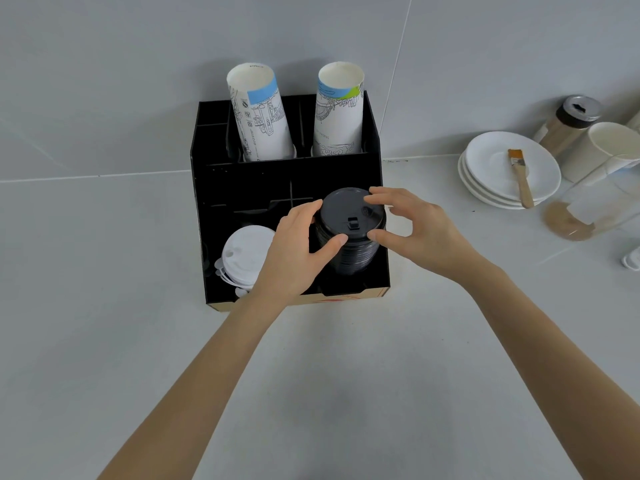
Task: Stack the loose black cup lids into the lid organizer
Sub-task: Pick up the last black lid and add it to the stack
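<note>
Head view: looking down at a black lid organizer (375, 188) that is standing on a pale grey counter (329, 375) against a grey wall.
Black lids: a tall stack of black lids (349, 233) is sitting in the organizer's front right compartment, rising above its rim.
Left hand: the left hand (294, 254) is pressing against the stack's left side, thumb on the front edge of the top lid, fingers (311, 207) curling round the back.
Right hand: the right hand (419, 230) is gripping the stack's right side, thumb at the front rim, fingers (384, 195) reaching over the top lid's far edge.
Neighbour: a stack of white lids (242, 256) is sitting in the front left compartment, just beside the left hand.
Rear slots: two columns of printed paper cups (263, 112) are standing in the back compartments.
Right of organizer: stacked white saucers (485, 168) are carrying a small brush (519, 174); a shaker jar (568, 123) is standing behind them.
</note>
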